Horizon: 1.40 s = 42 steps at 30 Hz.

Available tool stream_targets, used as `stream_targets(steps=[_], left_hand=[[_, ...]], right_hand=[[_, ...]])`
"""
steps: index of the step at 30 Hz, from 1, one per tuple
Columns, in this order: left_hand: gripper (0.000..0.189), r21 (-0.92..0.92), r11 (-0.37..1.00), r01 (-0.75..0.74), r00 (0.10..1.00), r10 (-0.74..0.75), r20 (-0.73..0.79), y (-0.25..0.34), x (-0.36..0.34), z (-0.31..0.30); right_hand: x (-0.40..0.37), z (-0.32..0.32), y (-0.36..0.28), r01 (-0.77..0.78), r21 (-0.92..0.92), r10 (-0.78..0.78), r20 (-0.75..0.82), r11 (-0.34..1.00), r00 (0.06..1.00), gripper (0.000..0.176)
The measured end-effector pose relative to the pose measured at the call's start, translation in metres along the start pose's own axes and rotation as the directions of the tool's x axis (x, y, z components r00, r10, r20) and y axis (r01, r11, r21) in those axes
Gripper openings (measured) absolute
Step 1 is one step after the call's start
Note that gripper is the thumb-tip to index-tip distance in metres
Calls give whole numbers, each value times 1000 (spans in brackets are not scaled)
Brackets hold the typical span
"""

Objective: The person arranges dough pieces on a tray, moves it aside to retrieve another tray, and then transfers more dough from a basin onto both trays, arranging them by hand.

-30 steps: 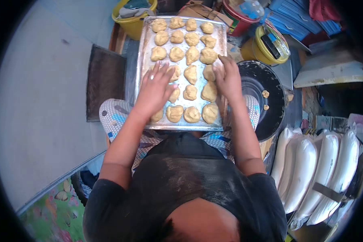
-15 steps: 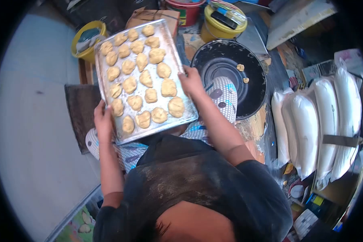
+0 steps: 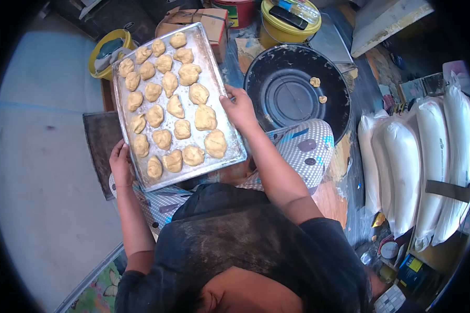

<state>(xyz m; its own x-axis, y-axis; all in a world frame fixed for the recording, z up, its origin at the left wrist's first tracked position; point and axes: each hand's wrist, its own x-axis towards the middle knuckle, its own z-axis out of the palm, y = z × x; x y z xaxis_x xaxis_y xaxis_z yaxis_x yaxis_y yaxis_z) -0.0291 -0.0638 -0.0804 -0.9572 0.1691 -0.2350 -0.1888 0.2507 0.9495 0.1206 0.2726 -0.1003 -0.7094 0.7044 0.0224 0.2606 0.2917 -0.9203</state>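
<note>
A metal baking tray point(image 3: 222, 138) is held up over my lap, tilted a little in the view. Rows of rough yellowish dough pieces point(image 3: 182, 129) lie spread across it, apart from one another. My left hand point(image 3: 121, 166) grips the tray's lower left edge, with its fingers partly hidden behind the rim. On the opposite long edge, my right hand point(image 3: 238, 108) has its thumb on top and its other fingers under the tray. Just beyond that hand stands a wide black basin point(image 3: 284, 96), with two small dough scraps point(image 3: 315, 82) inside.
White filled plastic bags point(image 3: 402, 172) stand in a row at the right. Behind are a yellow lidded bucket point(image 3: 277, 36) with a dark phone-like object on top, a cardboard box point(image 3: 218, 31) and a yellow pail point(image 3: 96, 60). A dark board point(image 3: 102, 141) lies left of the tray.
Both hands have shifted the tray slightly to the left, with the dough pieces still on it. My right knee has swung outward to the right, showing more of the basin.
</note>
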Motion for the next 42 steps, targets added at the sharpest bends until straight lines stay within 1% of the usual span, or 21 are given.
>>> stream_targets(steps=[3,5,6,7,9,11,15,17,18,21,23,25,28,29,31,33,35,36,39,40,42], left_hand=[[26,-58,998,-12,1000,12,11,4,3,1],[26,65,998,11,1000,-11,6,-4,11,-5],[27,-19,999,39,999,-38,20,-1,10,-2],[26,-57,998,-12,1000,12,-5,-4,11,2],[26,-52,991,-123,990,119,-82,-27,25,5],[26,-59,994,-89,992,83,-100,-23,26,11],[26,-107,992,-62,995,53,-79,-36,26,13],[27,-104,990,-97,987,82,-137,-23,8,-9],[27,-85,992,-93,982,77,-172,-6,-13,-31],[28,-21,997,-72,938,60,-341,58,-104,-90],[28,107,988,-112,905,146,-400,50,-138,-137],[26,197,977,-84,872,167,-460,48,-180,-161],[23,200,978,-60,836,159,-525,-16,-209,-228],[23,199,978,-56,833,156,-531,-23,-224,-230],[20,45,998,-35,802,55,-595,-34,-250,-231],[19,71,996,-44,803,78,-590,-41,-263,-239],[20,223,975,1,805,131,-578,-23,-266,-223],[22,128,992,-17,818,87,-568,-28,-264,-224],[23,127,992,0,830,71,-553,-40,-258,-225],[23,87,995,-41,823,83,-562,-45,-254,-224],[23,33,998,-51,830,61,-555,-50,-253,-225]], right_hand=[[10,5,12,-22,124,22,-4,992,1000,42],[11,8,9,-36,121,40,-28,992,999,40],[12,9,8,-49,104,52,-27,993,998,39],[15,12,13,-57,142,57,0,988,998,39],[11,13,16,-2,70,5,-46,998,999,39],[8,6,5,40,26,-39,-48,999,998,39],[6,2,-6,33,49,-32,-15,998,999,37],[-3,4,-17,180,187,-170,-69,966,983,36],[-24,0,-52,151,205,-151,-16,967,988,38],[-81,8,-100,170,240,-205,129,956,970,43],[-109,16,-118,154,321,-244,263,934,933,44],[-126,39,-115,323,338,-422,279,884,862,46],[-143,53,-129,257,326,-399,514,910,759,49],[-148,58,-131,257,328,-401,520,909,754,49],[-159,67,-132,328,279,-431,591,903,682,50],[-166,68,-127,375,239,-440,598,896,670,52],[-167,64,-126,240,290,-375,644,926,667,53],[-167,59,-131,274,284,-395,651,919,649,54],[-166,56,-134,277,314,-417,620,908,665,52],[-162,56,-135,276,309,-413,618,910,669,52],[-151,51,-135,432,271,-493,657,860,570,49]])
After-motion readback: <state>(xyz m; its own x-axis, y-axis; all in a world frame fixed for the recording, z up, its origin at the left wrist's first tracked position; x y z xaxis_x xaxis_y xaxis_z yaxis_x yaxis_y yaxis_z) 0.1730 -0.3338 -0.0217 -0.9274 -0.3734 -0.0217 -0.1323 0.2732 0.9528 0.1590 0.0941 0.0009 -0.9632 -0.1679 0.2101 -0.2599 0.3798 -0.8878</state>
